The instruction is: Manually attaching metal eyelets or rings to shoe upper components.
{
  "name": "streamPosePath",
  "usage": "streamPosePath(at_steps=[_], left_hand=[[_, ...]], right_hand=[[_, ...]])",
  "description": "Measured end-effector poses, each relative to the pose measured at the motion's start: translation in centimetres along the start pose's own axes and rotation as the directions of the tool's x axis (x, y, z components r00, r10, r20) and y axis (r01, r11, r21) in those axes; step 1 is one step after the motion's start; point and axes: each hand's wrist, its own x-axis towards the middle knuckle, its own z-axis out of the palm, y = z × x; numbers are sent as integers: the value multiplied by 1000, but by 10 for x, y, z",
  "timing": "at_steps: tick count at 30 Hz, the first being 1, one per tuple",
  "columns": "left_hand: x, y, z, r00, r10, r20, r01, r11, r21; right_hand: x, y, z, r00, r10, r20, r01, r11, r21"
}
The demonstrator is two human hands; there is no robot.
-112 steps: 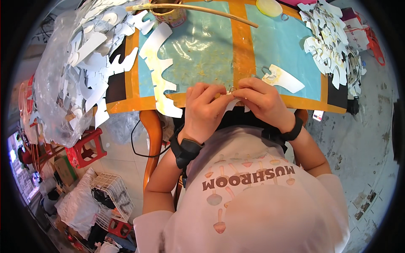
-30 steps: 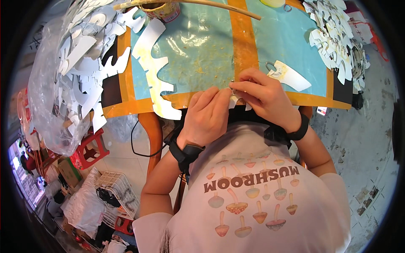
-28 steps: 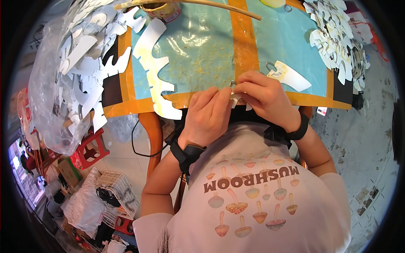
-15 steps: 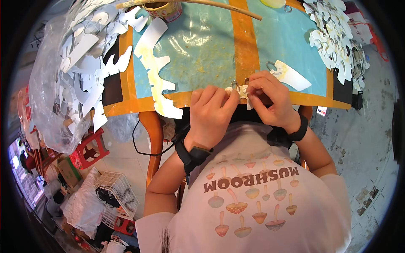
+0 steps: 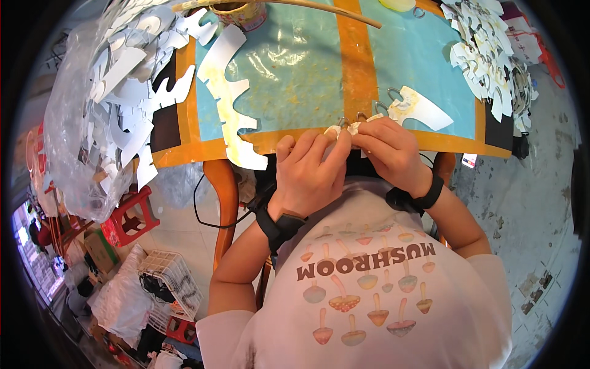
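My left hand (image 5: pixel 312 165) and my right hand (image 5: pixel 392 150) are close together at the table's near edge. Their fingers pinch a white strip with scalloped cut-outs (image 5: pixel 433 112), smeared yellow in places, whose wide end rests to the right on the table. Several metal rings (image 5: pixel 361 115) stand up along it near my fingertips. Most of the middle of the strip is hidden behind my fingers. Left of my hands lies another notched white strip (image 5: pixel 228 101), coated with yellow paste and with its lower end over the table edge.
A heap of white cut pieces (image 5: pixel 132 80) in clear plastic fills the left side. More pieces, with rings, are piled (image 5: pixel 485 55) at the right. A tub (image 5: pixel 249 17) and a wooden stick (image 5: pixel 319 11) lie at the back of the blue-covered table (image 5: pixel 289 67). A red stool (image 5: pixel 132 212) stands left.
My right hand has moved slightly left and down, closing in on my left hand. More rings now show above my fingers. Fingers have folded over the strip's near part.
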Motion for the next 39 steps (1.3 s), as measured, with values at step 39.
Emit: streamPosePath(at_steps=[39], left_hand=[[-16, -5, 7, 998, 62, 25, -64, 993, 95]], right_hand=[[36, -29, 0, 840, 542, 31, -543, 839, 37]])
